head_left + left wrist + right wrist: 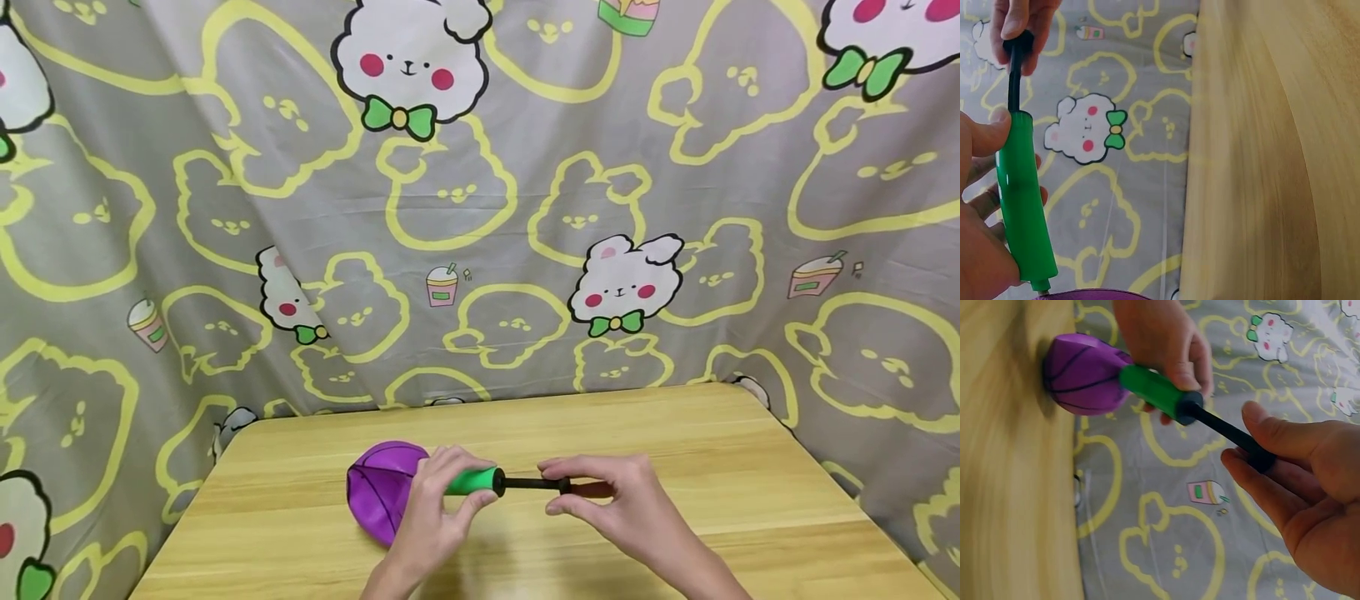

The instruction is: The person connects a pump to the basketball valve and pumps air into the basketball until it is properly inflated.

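Observation:
A green hand air pump [474, 481] lies sideways over the table, its black plunger rod [531, 482] drawn out to the right. My left hand [438, 504] grips the green barrel, thumb in front and fingers behind it. With thumb and fingers, my right hand [626, 496] holds the black handle [1261, 459] at the rod's end. Left of the pump sits a purple ball [375, 492] with black lines, dented and partly slack. In the left wrist view the barrel's narrow tip [1041, 285] meets the ball, a small metallic piece showing between them.
A light wood-grain table [675, 433] lies beneath both hands. Behind it and along its sides hangs a grey curtain [480, 333] printed with yellow outlines, white cartoon animals and drink cups.

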`<state>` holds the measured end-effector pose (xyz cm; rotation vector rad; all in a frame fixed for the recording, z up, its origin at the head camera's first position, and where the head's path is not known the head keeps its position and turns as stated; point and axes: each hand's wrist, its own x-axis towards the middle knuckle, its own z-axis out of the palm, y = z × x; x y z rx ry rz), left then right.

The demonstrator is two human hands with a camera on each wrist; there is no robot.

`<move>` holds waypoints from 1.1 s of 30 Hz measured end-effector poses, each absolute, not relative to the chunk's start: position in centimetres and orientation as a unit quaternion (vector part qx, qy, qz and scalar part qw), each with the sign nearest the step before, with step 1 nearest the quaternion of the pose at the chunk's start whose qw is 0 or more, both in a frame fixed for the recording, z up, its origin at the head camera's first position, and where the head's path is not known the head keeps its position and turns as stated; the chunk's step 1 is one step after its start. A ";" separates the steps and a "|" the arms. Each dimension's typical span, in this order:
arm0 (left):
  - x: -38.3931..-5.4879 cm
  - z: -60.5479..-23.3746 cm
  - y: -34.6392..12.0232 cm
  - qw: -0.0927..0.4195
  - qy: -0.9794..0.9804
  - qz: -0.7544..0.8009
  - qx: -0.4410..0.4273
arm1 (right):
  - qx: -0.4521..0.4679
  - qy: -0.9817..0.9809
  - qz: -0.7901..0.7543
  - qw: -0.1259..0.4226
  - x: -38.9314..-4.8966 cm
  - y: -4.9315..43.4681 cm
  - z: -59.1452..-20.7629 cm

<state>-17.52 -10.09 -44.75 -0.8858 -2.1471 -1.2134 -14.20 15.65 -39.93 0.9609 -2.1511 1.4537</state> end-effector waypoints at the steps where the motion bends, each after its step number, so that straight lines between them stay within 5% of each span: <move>1: -17.5 -44.8 -10.1 0.254 -0.794 -0.448 -0.324 | 0.342 -0.762 0.518 0.187 -14.3 15.4 -40.1; 24: -17.0 -44.8 -9.4 0.240 -0.797 -0.450 -0.324 | 0.358 -0.740 0.528 0.215 -14.9 12.2 -42.5; 33: -17.1 -44.7 -9.5 0.271 -0.787 -0.446 -0.329 | 0.355 -0.741 0.512 0.250 -14.9 11.1 -42.1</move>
